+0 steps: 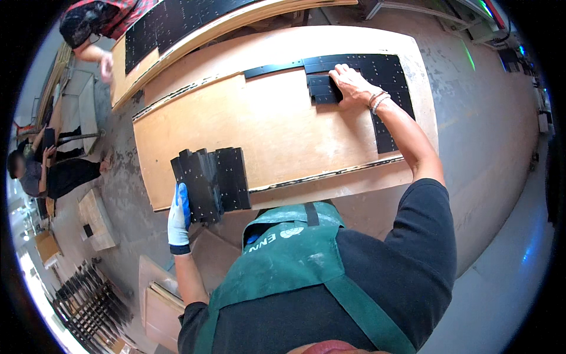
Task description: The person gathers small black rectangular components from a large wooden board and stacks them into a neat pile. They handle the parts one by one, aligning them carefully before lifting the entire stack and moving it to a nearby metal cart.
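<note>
Gloved left hand (178, 221) is closed on the near left flank of a stack of black strips (206, 177), thumb lying along the stack; bare right hand (349, 85) spans a short block of black strips (321, 89), fingertips at its upper edge and thumb at its lower edge; whether the right fingers are clenched or only resting cannot be told.

Clock positions are read from the centre of the whole view unless a board is named. Left to right: at 9 o'clock, a seated person (35, 171) holds a dark device (49, 137); at 8 o'clock, a group of dark bars (91, 298) stands near the floor; at 10 to 11 o'clock, a co-worker in a red checked sleeve (132, 13) leans beside a second board (132, 82), which bears black strips.

On the main wooden board (259, 127), the stack lies at about 8 o'clock from the board's centre and overhangs the near edge; the short block lies at 1 o'clock; a black border (386, 127), dotted with small pale marks, runs along the board from 12 to 4 o'clock; the right wrist wears bracelets (378, 101); a green apron (289, 259) occupies 6 o'clock.
</note>
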Tool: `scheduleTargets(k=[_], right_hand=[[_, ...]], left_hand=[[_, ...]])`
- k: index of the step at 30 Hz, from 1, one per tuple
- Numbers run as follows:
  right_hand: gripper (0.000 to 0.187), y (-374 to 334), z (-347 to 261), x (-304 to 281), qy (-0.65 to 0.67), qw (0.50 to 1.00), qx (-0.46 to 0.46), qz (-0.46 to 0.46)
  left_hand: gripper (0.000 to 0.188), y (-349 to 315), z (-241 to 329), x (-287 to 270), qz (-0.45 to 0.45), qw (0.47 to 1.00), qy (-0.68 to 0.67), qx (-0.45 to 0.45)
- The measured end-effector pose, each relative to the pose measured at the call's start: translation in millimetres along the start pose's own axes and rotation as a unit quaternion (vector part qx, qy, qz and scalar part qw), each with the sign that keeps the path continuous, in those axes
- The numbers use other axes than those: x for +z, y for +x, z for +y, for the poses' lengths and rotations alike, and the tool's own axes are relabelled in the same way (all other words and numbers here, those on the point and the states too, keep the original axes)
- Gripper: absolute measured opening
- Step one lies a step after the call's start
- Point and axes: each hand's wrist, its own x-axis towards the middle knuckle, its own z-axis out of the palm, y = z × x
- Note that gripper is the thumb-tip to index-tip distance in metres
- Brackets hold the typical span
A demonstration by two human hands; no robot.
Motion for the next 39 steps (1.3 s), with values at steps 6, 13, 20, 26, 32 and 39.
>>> scheduleTargets(k=[6,13,20,26,32,39], right_hand=[[0.091,-7,-5,21,0.061,0.995,0.074,0.022],[0.081,-14,-77,27,0.113,0.986,0.118,0.031],[0.076,-16,-278,14,0.309,0.941,0.108,0.086],[0.075,9,-379,23,0.241,0.947,0.197,0.078],[0.072,3,-401,22,0.330,0.919,0.202,0.076],[0.074,-7,-412,47,0.587,0.778,0.190,0.115]], left_hand=[[0.049,-14,44,21,0.028,0.995,-0.081,-0.042],[0.061,-16,61,21,-0.008,0.993,0.095,0.064],[0.063,-7,33,7,-0.024,0.992,0.103,0.069],[0.060,-3,30,8,-0.020,0.984,0.141,0.104],[0.047,9,-10,-11,-0.062,0.925,0.261,0.269],[0.046,-3,17,-3,-0.046,0.941,0.266,0.206]])
